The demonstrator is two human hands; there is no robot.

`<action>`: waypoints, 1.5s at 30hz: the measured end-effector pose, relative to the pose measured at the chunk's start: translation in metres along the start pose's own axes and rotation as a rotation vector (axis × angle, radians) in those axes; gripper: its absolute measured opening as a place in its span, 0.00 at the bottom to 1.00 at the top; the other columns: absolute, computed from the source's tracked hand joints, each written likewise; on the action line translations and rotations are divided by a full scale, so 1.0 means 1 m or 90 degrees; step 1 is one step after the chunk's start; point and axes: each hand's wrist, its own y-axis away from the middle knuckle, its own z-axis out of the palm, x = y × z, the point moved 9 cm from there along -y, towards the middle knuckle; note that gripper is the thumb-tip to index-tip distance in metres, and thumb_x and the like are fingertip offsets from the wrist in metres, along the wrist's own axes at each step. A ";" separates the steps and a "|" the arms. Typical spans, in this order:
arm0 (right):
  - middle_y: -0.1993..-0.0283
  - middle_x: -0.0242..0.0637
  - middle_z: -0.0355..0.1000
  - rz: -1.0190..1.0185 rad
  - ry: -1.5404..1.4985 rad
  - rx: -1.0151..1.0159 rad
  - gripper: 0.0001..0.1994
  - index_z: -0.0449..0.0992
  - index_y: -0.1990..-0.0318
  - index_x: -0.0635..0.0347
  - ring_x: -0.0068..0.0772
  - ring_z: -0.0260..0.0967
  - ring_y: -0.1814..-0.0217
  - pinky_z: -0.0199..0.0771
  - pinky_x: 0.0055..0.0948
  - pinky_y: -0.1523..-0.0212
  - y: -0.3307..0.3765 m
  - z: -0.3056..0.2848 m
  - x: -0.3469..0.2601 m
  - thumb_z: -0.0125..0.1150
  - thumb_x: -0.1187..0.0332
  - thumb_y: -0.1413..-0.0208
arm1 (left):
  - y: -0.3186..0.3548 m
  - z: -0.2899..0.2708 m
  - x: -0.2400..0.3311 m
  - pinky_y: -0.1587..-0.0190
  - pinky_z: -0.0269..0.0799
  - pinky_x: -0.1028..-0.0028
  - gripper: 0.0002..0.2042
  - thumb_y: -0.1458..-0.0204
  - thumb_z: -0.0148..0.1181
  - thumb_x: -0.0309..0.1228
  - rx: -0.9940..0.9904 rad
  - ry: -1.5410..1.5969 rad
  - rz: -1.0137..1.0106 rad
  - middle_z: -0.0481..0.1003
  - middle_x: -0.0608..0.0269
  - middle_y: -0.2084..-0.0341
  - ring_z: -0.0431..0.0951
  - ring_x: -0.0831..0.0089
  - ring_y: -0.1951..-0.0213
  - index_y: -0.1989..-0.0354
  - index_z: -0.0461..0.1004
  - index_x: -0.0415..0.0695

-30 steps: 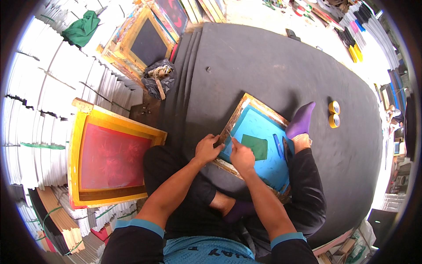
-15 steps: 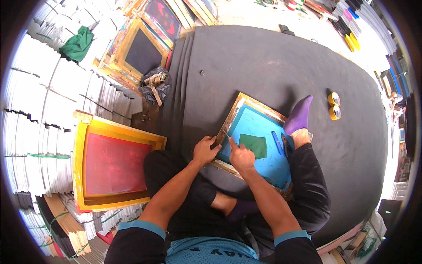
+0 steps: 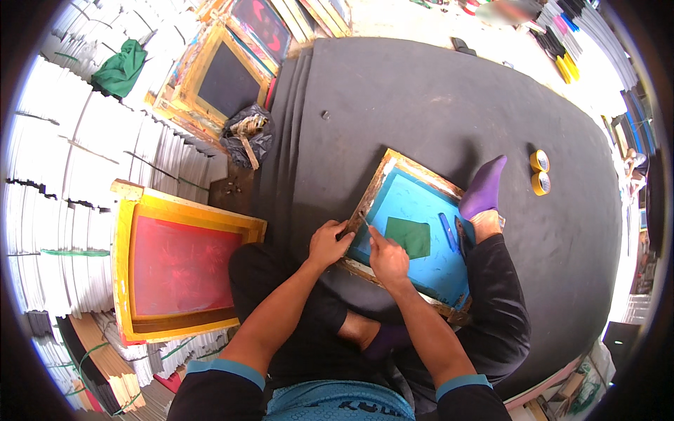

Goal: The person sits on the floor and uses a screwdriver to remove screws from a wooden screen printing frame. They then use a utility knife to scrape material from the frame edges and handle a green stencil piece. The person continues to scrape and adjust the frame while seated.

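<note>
Dark matting [image 3: 435, 91] covers the floor where the person sits cross-legged, both hands low in the middle of the frame, barely shifted over the last second: the left hand [image 3: 327, 243] curled round the near corner of the wooden screen frame [image 3: 376, 184], the right hand [image 3: 388, 257] pinching a thin tool [image 3: 364, 219] against its edge. Inside the frame's blue mesh [image 3: 428, 210] lie a green patch [image 3: 408, 236] and a blue pen-like stick [image 3: 447, 231]; farther off at right sit two tape rolls [image 3: 539, 172], and at left a yellow frame with red mesh [image 3: 179, 263].

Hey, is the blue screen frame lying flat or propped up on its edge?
Lying flat: the blue screen frame rests face-up on the dark mat.
</note>
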 end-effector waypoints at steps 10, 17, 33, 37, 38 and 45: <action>0.66 0.52 0.79 0.009 -0.003 0.010 0.18 0.78 0.38 0.36 0.62 0.80 0.64 0.80 0.58 0.61 -0.004 -0.003 -0.004 0.58 0.59 0.33 | 0.000 0.000 -0.001 0.45 0.75 0.59 0.24 0.45 0.65 0.43 0.008 -0.008 0.010 0.80 0.51 0.50 0.81 0.50 0.48 0.43 0.81 0.42; 0.63 0.56 0.80 0.018 -0.004 -0.009 0.18 0.78 0.37 0.37 0.65 0.80 0.62 0.80 0.59 0.59 -0.005 -0.002 -0.005 0.56 0.59 0.32 | 0.001 -0.001 -0.001 0.46 0.75 0.60 0.24 0.45 0.65 0.43 0.004 -0.003 -0.004 0.80 0.51 0.50 0.81 0.51 0.49 0.43 0.81 0.42; 0.68 0.54 0.78 0.023 0.004 0.018 0.17 0.79 0.40 0.40 0.63 0.78 0.66 0.79 0.59 0.63 0.002 -0.010 -0.014 0.58 0.61 0.34 | 0.001 -0.002 0.001 0.47 0.76 0.62 0.24 0.46 0.67 0.44 0.030 -0.015 0.036 0.81 0.52 0.51 0.82 0.53 0.50 0.44 0.82 0.43; 0.68 0.55 0.78 0.033 0.000 0.015 0.17 0.78 0.38 0.38 0.64 0.78 0.66 0.79 0.59 0.64 0.005 -0.007 -0.010 0.58 0.61 0.34 | 0.000 0.002 -0.003 0.47 0.76 0.63 0.24 0.46 0.67 0.43 0.013 -0.024 0.033 0.81 0.53 0.51 0.82 0.53 0.50 0.44 0.82 0.42; 0.68 0.55 0.78 0.034 0.003 0.011 0.17 0.78 0.38 0.37 0.64 0.78 0.66 0.78 0.59 0.64 0.005 -0.006 -0.010 0.57 0.61 0.34 | -0.001 0.002 -0.003 0.47 0.76 0.63 0.24 0.46 0.67 0.43 0.013 -0.031 0.033 0.81 0.53 0.52 0.82 0.53 0.50 0.44 0.82 0.42; 0.67 0.54 0.78 0.026 -0.001 0.007 0.18 0.75 0.37 0.36 0.64 0.78 0.67 0.78 0.59 0.65 0.005 0.002 -0.006 0.56 0.61 0.33 | -0.002 0.000 -0.002 0.49 0.77 0.63 0.23 0.46 0.67 0.42 0.016 -0.034 0.037 0.81 0.52 0.54 0.83 0.53 0.52 0.44 0.82 0.44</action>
